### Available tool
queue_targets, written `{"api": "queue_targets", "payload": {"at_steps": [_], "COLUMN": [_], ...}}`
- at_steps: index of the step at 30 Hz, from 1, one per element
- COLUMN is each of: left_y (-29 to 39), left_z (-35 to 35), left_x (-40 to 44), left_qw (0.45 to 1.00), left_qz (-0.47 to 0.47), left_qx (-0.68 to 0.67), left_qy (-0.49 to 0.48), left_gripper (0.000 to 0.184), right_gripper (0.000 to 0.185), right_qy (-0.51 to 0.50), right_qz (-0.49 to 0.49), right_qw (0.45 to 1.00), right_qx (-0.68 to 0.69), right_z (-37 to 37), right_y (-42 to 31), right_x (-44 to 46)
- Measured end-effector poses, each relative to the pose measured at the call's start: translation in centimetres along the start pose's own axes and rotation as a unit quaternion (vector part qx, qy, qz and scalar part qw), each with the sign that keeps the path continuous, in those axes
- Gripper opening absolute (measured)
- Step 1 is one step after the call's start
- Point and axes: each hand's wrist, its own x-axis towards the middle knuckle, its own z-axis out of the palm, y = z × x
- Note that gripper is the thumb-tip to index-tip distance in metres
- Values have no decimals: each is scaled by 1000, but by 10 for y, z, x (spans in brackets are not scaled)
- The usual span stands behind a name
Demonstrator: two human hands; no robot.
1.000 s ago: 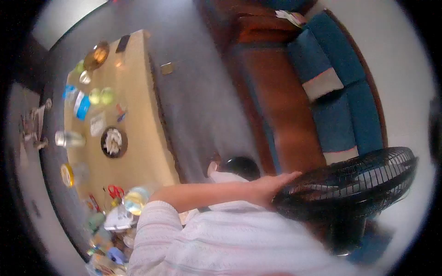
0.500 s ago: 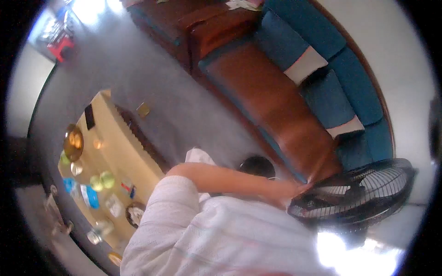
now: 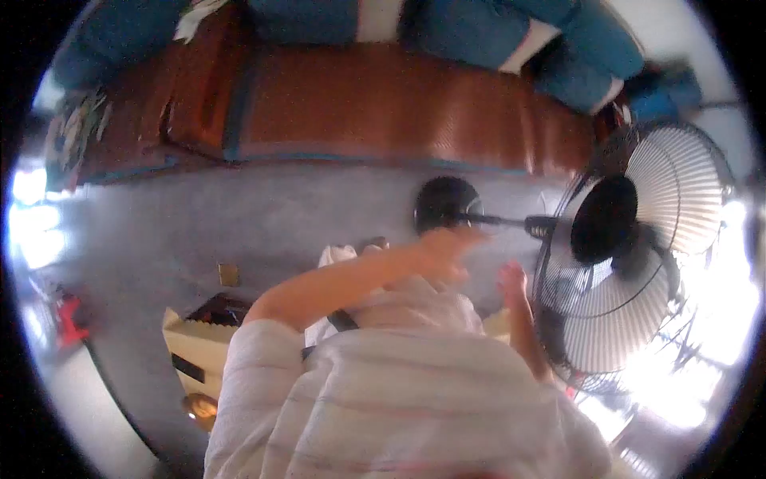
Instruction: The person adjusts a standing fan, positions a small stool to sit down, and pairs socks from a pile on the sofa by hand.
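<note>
A standing fan fills the right side, with its round black base [image 3: 435,209] on the floor, a thin pole [image 3: 503,220] and a large caged head [image 3: 613,215]. My left hand [image 3: 447,254] reaches across in front of my body, just below the base and pole. It is blurred, but its fingers look apart and nothing shows in them. My right hand [image 3: 512,283] is raised close to the left edge of the fan's cage. Its fingers are small and smeared, so their grip is unclear. Whether either hand touches the fan cannot be made out.
A long brown-seated sofa [image 3: 383,104] with blue cushions [image 3: 463,32] runs along the far side. At lower left stands a yellow-covered table [image 3: 195,339] holding a dark phone-like object [image 3: 188,366] and a bowl [image 3: 203,409]. A small square object [image 3: 229,275] lies on the floor.
The view has swung right, bringing the sofa across the top and the fan's base and pole into sight. My left hand is now away from the fan's cage; my right hand has come into view.
</note>
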Motion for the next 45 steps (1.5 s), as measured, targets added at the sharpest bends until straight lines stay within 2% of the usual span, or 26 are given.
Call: {"api": "queue_targets", "payload": {"at_steps": [1,2,3,4,5,7,9,10,11,13,15,18,19,21,22,25,28,30,33,34,37,40,45], "left_y": [-25,-44,-56,-67,-83,-120,-177,-208,-207,-194,-208,-223,-228,-240,-243,-259,-238,-244,-249,-256,-261,-272,-285], "left_z": [-11,-20,-37,-55,-68,-61,-55,-50,-65,-105,-124,-139,-139,-137,-135,-127,-143,-133,-132,-133,-132,-141,-152], "left_x": [-15,-32,-48,-65,-82,-131,-180,-202,-211,-223,-247,-288,-301,-325,-339,-374,-337,-352,-351,-345,-345,-342,-347], "left_qw": [999,995,987,971,964,956,957,959,938,881,852,810,794,760,744,723,663,654,661,667,647,652,642], "left_qz": [-15,-34,-114,-195,-231,-279,-283,-271,-338,-469,-521,-584,-605,-643,-660,-682,-723,-724,-722,-721,-728,-734,-744], "left_qx": [-26,-56,-93,-125,-118,-69,-16,10,-2,-23,-11,4,10,-25,-41,-48,-128,-152,-151,-145,-174,-176,-172], "left_qy": [36,70,60,51,58,50,62,83,78,53,52,59,67,87,97,95,147,160,137,120,141,70,73], "left_gripper": [73,69,65,61,59,57,58,59,56,51,49,46,46,45,45,45,43,41,38,37,37,40,40], "right_gripper": [40,35,30,30,30,34,33,31,30,24,22,22,21,21,22,23,25,26,27,27,22,21,19], "right_qy": [-3,0,-2,3,3,94,94,105,116,130,129,89,57,28,-10,-30,-97,-112,-94,-107,-64,-38,-22], "right_qz": [6,-13,-36,-27,-19,-160,-192,-180,-167,-69,-28,-11,14,38,66,91,184,177,149,160,107,63,88], "right_qw": [994,990,984,959,922,869,783,776,770,710,627,573,535,499,509,471,432,455,492,470,480,460,463], "right_qx": [-111,-142,-177,-283,-386,-458,-584,-595,-605,-689,-768,-815,-843,-866,-858,-877,-877,-866,-853,-861,-869,-885,-881], "right_z": [19,41,61,73,87,102,104,98,100,116,113,87,88,97,86,72,104,76,84,73,56,55,69], "right_y": [5,1,-10,-11,-11,0,-20,-29,-36,-97,-125,-130,-132,-137,-130,-112,-130,-90,-85,-71,-49,-40,-25], "right_x": [12,10,16,40,62,63,87,101,114,106,111,122,127,135,147,171,170,197,192,212,214,207,179]}}
